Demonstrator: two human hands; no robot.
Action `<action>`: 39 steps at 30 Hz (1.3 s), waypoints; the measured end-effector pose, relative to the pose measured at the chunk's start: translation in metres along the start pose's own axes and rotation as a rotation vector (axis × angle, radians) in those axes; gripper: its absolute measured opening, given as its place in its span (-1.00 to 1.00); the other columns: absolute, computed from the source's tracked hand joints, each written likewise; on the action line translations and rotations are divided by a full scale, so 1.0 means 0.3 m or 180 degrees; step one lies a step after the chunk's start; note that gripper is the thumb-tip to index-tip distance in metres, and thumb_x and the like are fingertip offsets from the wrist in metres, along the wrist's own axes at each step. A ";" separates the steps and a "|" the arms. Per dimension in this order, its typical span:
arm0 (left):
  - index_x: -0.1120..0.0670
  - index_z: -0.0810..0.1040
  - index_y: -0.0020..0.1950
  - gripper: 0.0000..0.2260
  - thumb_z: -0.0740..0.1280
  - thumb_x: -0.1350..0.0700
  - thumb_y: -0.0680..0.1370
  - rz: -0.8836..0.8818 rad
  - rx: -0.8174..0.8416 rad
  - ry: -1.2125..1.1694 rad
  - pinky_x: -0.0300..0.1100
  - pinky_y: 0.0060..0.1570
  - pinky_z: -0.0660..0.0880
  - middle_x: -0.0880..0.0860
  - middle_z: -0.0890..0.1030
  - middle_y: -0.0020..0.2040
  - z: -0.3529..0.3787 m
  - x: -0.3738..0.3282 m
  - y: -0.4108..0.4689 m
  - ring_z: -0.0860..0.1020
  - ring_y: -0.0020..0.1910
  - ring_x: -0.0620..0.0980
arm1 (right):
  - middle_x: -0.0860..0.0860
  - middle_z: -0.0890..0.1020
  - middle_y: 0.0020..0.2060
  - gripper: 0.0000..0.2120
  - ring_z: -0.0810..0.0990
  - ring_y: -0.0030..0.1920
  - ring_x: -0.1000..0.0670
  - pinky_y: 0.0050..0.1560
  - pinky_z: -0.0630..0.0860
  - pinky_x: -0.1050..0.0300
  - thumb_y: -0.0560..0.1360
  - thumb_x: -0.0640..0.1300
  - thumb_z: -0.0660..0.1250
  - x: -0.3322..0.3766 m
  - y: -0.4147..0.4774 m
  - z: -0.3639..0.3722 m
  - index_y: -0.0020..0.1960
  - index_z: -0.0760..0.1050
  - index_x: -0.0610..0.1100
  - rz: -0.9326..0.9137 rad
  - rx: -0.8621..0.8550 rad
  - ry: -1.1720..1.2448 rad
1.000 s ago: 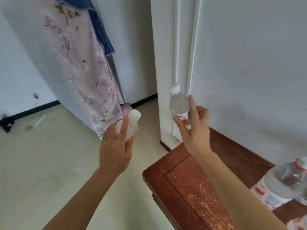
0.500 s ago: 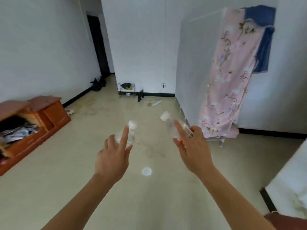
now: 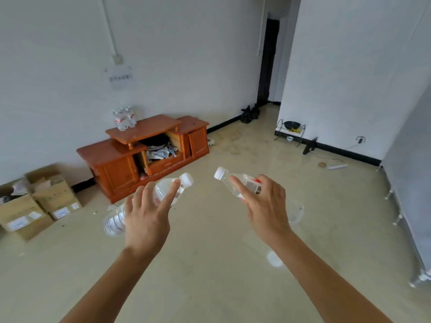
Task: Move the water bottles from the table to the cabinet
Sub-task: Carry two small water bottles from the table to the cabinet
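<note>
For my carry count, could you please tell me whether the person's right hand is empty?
No, the right hand grips a clear, red-labelled water bottle.

The person is turning away from the surface, which is dropping out of sight along with the flowered cloth. The wooden cabinet is coming in from the left edge toward the middle, the cluster of water bottles on its top now showing. Cardboard boxes are appearing beside it on the floor, and the dark doorway is sliding over to the right. In the right hand, the right-hand water bottle is tipping from upright to a slant, cap up and left. In the left hand, the left-hand water bottle is swinging out sideways, its base now showing left of the hand.
</note>
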State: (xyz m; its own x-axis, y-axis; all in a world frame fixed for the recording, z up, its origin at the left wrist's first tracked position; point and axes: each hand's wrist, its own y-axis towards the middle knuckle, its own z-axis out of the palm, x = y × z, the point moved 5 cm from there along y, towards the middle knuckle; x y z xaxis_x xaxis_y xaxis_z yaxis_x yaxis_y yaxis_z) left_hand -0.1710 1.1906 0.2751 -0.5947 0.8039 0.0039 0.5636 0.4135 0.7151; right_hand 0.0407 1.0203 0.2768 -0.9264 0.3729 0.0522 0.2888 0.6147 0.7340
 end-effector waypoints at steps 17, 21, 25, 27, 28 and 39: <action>0.01 0.35 0.52 -0.26 0.53 0.31 0.41 -0.0583 0.0175 0.0402 0.24 0.01 0.52 0.30 0.49 0.23 0.791 0.579 0.746 0.53 0.11 0.31 | -0.22 0.42 0.16 -0.19 0.52 0.11 -0.24 0.08 0.55 -0.22 0.36 -0.22 0.60 -0.135 1.001 1.117 0.53 0.40 0.12 -0.0353 0.0132 0.0933; 0.03 0.36 0.50 -0.31 0.53 0.27 0.43 -0.0804 0.0052 0.0346 0.23 -0.07 0.55 0.29 0.51 0.20 0.931 0.729 0.915 0.56 0.06 0.30 | -0.24 0.44 0.19 -0.24 0.50 0.15 -0.23 0.14 0.53 -0.24 0.44 -0.23 0.55 -0.153 1.279 1.349 0.55 0.37 0.12 -0.0293 0.0220 0.1140; 0.02 0.35 0.49 -0.30 0.54 0.29 0.41 -0.1058 -0.0028 0.0202 0.20 -0.18 0.58 0.30 0.53 0.19 1.122 0.933 1.057 0.58 0.03 0.32 | -0.23 0.44 0.19 -0.28 0.49 0.15 -0.21 0.13 0.53 -0.24 0.48 -0.19 0.52 -0.096 1.513 1.635 0.55 0.35 0.13 -0.0348 0.0257 0.1420; 0.03 0.35 0.49 -0.30 0.54 0.28 0.42 -0.1078 -0.0139 0.0167 0.19 -0.22 0.60 0.31 0.53 0.19 1.219 1.036 1.131 0.59 0.02 0.33 | -0.21 0.43 0.19 -0.31 0.49 0.15 -0.20 0.15 0.53 -0.23 0.51 -0.16 0.50 -0.054 1.608 1.777 0.55 0.35 0.14 -0.0378 0.0233 0.1524; 0.03 0.34 0.50 -0.31 0.53 0.26 0.43 -0.1079 -0.0179 0.0166 0.18 -0.25 0.60 0.31 0.52 0.19 1.276 1.093 1.168 0.60 0.01 0.33 | -0.21 0.43 0.19 -0.32 0.49 0.15 -0.19 0.15 0.54 -0.23 0.51 -0.14 0.50 -0.034 1.656 1.851 0.55 0.34 0.14 -0.0375 0.0223 0.1546; 0.07 0.33 0.52 -0.34 0.53 0.12 0.48 -0.1536 -0.0008 -0.0588 0.01 -0.27 0.56 0.17 0.54 0.24 1.906 1.708 1.730 0.62 0.00 0.22 | -0.14 0.43 0.17 -0.42 0.50 0.09 -0.13 0.02 0.60 -0.08 0.58 -0.02 0.41 0.054 2.200 2.566 0.55 0.32 0.13 0.0113 0.0488 0.1662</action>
State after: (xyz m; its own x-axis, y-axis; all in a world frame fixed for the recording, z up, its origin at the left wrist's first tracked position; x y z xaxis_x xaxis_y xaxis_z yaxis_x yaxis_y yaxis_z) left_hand 0.1446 2.0615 0.2485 -0.6753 0.5841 -0.4503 0.2486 0.7551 0.6066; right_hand 0.4024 1.9672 0.2409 -0.9010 0.0244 0.4332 0.3178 0.7168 0.6207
